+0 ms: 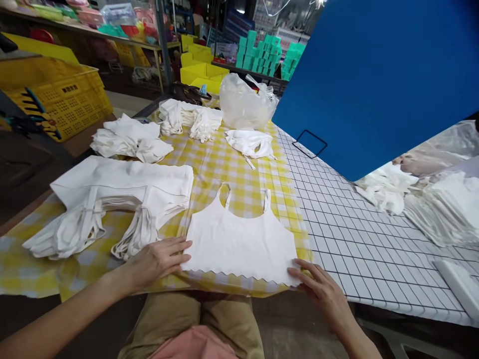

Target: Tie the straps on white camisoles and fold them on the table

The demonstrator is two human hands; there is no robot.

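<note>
Where the yellow checked cloth [262, 175] meets the table's near edge, a white strappy top [241, 242] lies flat, its wavy hem nearest the person and its straps pointing away. The left hand [160, 259] rests at its left edge, fingers stretched and slightly apart, tips on the fabric. The right hand [318, 281] is at the near right corner, fingers bent and apart; whether the thumb pinches the hem from beneath, I cannot tell. The top looks light, soft and limp, likely to crease or slide if pushed; the side edges and hem corners seem the best holds, as the thin straps would probably flop or twist. Just left is a stack of white tops [123, 174]; farther off lie a rumpled white pile [127, 134], a loose white garment [250, 142] and a translucent plastic bag [243, 104].
</note>
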